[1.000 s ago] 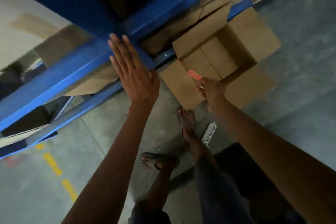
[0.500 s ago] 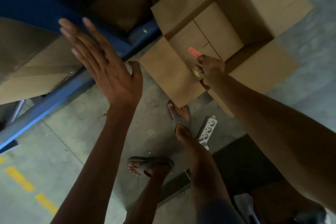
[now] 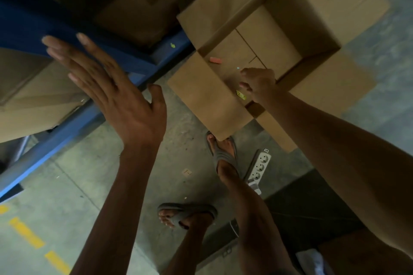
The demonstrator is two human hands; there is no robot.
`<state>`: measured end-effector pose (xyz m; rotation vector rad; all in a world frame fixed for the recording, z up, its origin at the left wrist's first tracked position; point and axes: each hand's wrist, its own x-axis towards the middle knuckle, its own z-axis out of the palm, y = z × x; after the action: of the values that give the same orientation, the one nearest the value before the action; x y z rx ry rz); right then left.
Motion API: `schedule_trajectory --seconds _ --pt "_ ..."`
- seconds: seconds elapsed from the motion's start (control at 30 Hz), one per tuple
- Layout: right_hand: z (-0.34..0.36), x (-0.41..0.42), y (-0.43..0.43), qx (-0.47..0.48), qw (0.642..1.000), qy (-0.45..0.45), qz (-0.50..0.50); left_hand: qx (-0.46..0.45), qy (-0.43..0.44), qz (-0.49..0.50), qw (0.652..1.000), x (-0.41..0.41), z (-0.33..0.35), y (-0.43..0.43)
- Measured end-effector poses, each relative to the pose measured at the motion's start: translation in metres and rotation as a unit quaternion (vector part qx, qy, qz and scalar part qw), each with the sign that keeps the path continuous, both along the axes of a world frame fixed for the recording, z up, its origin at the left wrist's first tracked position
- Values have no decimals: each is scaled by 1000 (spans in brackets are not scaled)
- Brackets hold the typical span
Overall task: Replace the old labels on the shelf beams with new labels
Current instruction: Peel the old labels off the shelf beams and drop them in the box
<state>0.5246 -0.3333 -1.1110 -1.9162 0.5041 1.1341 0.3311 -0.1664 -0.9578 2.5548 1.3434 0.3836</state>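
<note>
My left hand [image 3: 116,94] is held flat with straight fingers, fingertips against the blue shelf beam [image 3: 33,29]. My right hand [image 3: 259,85] hovers over the open cardboard box [image 3: 312,35] on the floor. A red label [image 3: 215,60] lies loose on the bottom of the box, apart from my fingers. A small yellow label [image 3: 241,94] sticks out from under my right hand, held by the lower fingers. A tiny green label [image 3: 172,45] sits on the lower blue beam [image 3: 169,51].
Closed cardboard boxes [image 3: 134,6] fill the shelf behind the beams. My sandalled feet [image 3: 221,152] stand on the concrete floor beside a white power strip [image 3: 260,165]. Yellow dashes [image 3: 26,232] mark the floor at lower left.
The red label has left my right hand's fingertips and dropped into the box. The view swung down toward the box; my left hand stayed flat by the beam.
</note>
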Motion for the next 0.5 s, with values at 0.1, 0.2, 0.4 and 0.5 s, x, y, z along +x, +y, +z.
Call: schedule_trajectory --seconds 0.1,0.2,0.4,0.5 --pt "22 -9 8 -50 995 -64 52 -23 31 10 999 3 13 -4" --pt "71 -21 9 -84 953 -200 211 -37 62 12 997 6 36 -10" --pt "238 -28 8 -30 848 -391 356 -107 91 -85 987 3 147 -33" --pt "346 -28 6 -24 816 -455 355 -106 57 -131 984 7 241 -41"
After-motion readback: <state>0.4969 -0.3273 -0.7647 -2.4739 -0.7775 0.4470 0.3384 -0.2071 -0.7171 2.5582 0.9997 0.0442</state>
